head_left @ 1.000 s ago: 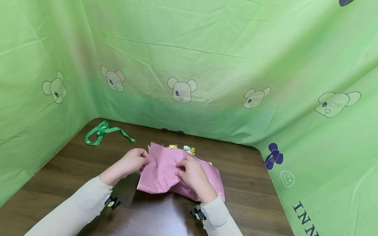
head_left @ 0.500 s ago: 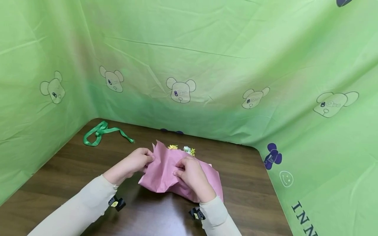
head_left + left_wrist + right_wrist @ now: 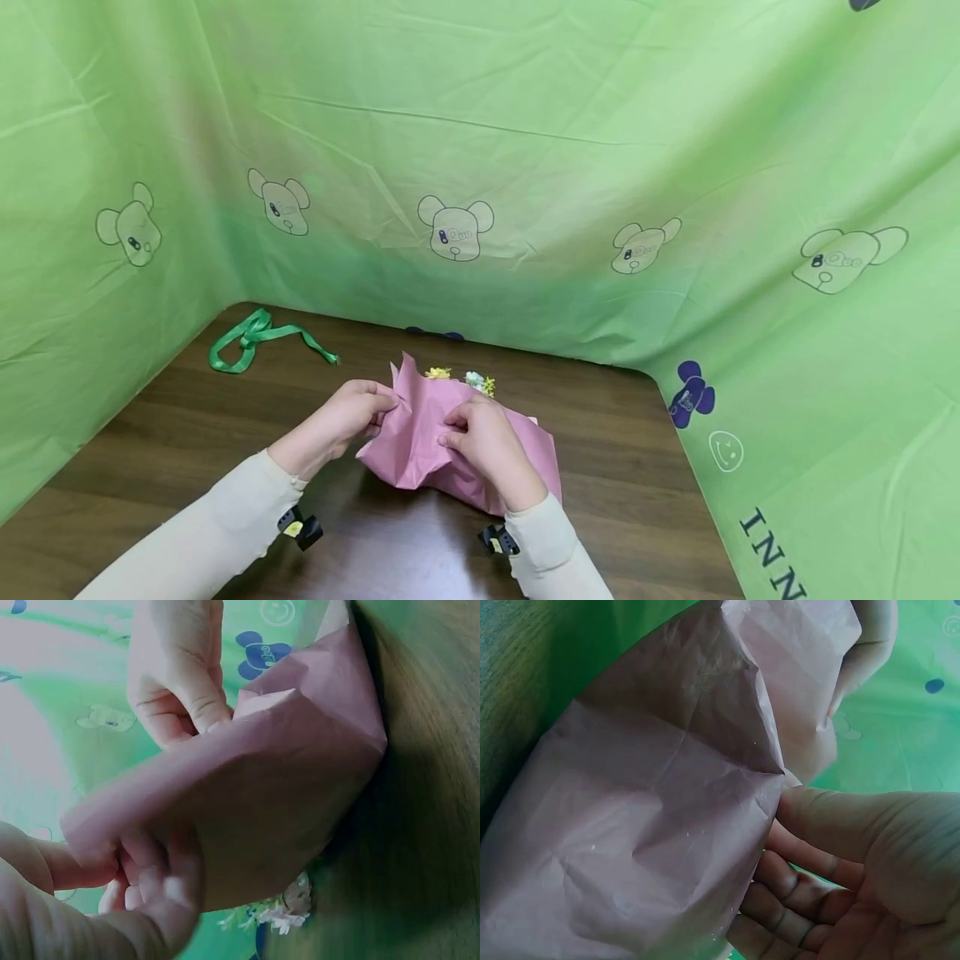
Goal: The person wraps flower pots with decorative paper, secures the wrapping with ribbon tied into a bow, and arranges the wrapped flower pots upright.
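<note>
Pink wrapping paper (image 3: 427, 417) is folded around a small bunch of flowers, whose yellow blooms (image 3: 438, 373) and pale blue blooms (image 3: 474, 379) show above its far edge. My left hand (image 3: 358, 417) pinches the paper's left flap, which stands up in a peaked fold. At the middle of the wrap, my right hand (image 3: 483, 442) pinches a gathered fold between thumb and fingers, seen close in the right wrist view (image 3: 855, 862). A pale flower (image 3: 289, 907) peeks out below the paper in the left wrist view. The stems are hidden inside the paper.
A looped green ribbon (image 3: 251, 337) lies at the back left of the brown wooden table (image 3: 622, 500). Green printed cloth (image 3: 525, 125) hangs around the left, back and right sides of the table.
My left hand has moved right and slightly forward, bringing the left flap inward so it folds up into a peak. My right hand keeps its grip in nearly the same place.
</note>
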Available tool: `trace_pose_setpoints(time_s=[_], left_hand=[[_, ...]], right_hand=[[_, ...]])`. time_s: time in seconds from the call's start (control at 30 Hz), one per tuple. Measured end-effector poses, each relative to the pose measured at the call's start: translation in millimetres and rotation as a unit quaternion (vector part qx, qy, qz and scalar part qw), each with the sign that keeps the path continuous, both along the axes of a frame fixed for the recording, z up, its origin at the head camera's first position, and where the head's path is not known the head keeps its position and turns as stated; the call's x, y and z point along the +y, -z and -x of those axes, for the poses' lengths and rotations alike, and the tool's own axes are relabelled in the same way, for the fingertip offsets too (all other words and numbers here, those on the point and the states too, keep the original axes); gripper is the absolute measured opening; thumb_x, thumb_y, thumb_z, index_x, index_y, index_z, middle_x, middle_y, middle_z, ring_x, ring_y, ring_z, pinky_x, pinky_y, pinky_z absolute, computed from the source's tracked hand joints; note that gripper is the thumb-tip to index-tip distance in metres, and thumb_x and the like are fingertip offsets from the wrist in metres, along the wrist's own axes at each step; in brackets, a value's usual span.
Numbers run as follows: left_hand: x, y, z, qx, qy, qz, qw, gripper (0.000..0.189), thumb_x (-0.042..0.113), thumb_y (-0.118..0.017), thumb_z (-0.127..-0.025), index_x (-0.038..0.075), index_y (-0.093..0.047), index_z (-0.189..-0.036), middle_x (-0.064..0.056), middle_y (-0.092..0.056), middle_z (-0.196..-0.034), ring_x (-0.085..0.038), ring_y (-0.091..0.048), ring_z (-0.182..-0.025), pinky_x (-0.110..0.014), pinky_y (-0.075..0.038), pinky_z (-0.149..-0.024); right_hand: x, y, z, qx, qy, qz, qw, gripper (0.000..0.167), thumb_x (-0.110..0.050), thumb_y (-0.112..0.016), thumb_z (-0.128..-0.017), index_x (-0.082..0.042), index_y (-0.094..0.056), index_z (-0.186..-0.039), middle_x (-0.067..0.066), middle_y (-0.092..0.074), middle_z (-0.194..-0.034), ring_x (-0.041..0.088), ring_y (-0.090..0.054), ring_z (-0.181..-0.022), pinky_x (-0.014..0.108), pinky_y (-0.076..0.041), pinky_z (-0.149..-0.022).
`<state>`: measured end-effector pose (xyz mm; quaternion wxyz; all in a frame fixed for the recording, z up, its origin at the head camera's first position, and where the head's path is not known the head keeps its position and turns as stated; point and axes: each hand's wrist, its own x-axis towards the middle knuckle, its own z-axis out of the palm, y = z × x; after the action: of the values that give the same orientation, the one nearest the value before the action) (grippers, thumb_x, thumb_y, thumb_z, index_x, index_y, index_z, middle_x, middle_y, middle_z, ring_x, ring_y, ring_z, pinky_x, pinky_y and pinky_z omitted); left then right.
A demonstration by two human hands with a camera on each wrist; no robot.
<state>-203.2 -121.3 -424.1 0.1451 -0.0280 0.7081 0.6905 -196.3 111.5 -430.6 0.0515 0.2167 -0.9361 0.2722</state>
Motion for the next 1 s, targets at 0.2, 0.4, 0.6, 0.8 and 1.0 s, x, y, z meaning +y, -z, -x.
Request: trace_pose_setpoints(time_s=[0.2, 0.4, 0.6, 0.8, 1.0], left_hand=[[10.4, -1.2, -0.8, -0.005, 0.011, -0.022, 0.9997, 0.012, 0.002, -0.055, -0.096, -0.005, -0.062, -0.102, 0.003, -0.05, -0.064, -0.007, -0.044, -0.055, -0.02, -0.036, -0.048], [24.0, 1.0, -1.6, 0.001, 0.022, -0.053, 0.9984, 0.01, -0.001, -0.054, -0.096, -0.006, -0.062, -0.099, 0.001, -0.052, -0.063, -0.006, -0.045, -0.053, -0.017, -0.035, -0.046], [34.6, 5.1, -1.0, 0.023, 0.023, -0.029, 0.9991, 0.014, 0.0, -0.056, -0.095, -0.008, -0.067, -0.1, 0.0, -0.061, -0.068, -0.008, -0.058, -0.061, -0.021, -0.05, -0.056], [38.8, 10.0, 0.8, 0.005, 0.032, -0.037, 0.9988, 0.015, 0.002, -0.057, -0.095, -0.007, -0.068, -0.101, 0.0, -0.065, -0.068, -0.008, -0.06, -0.059, -0.02, -0.049, -0.054], [39.5, 16.1, 2.1, -0.032, 0.03, -0.045, 0.998, 0.011, 0.002, -0.058, -0.095, -0.003, -0.067, -0.1, 0.0, -0.061, -0.067, -0.006, -0.056, -0.057, -0.02, -0.05, -0.054]], right_hand=[[-3, -1.6, -0.9, -0.002, 0.002, -0.003, 1.0, 0.016, -0.024, -0.085, -0.084, -0.014, -0.08, -0.095, -0.005, -0.067, -0.089, 0.011, -0.061, -0.086, 0.029, -0.053, -0.081], [-4, 0.5, -0.4, -0.004, 0.001, 0.0, 1.0, 0.016, -0.024, -0.084, -0.084, -0.014, -0.08, -0.096, -0.004, -0.068, -0.09, 0.011, -0.061, -0.087, 0.03, -0.053, -0.082], [-7, 4.0, -2.5, -0.007, 0.016, 0.012, 0.9998, 0.021, -0.026, -0.085, -0.084, -0.015, -0.081, -0.101, -0.004, -0.062, -0.091, 0.01, -0.058, -0.082, 0.031, -0.053, -0.079], [-5, 6.1, -2.3, 0.0, -0.009, 0.023, 0.9997, 0.018, -0.018, -0.08, -0.087, -0.013, -0.08, -0.105, 0.0, -0.064, -0.096, 0.013, -0.061, -0.084, 0.033, -0.055, -0.08], [-1, 5.0, -1.4, -0.055, -0.036, 0.065, 0.9957, 0.021, -0.006, -0.076, -0.088, -0.005, -0.073, -0.108, 0.006, -0.067, -0.098, 0.017, -0.065, -0.088, 0.029, -0.056, -0.08]])
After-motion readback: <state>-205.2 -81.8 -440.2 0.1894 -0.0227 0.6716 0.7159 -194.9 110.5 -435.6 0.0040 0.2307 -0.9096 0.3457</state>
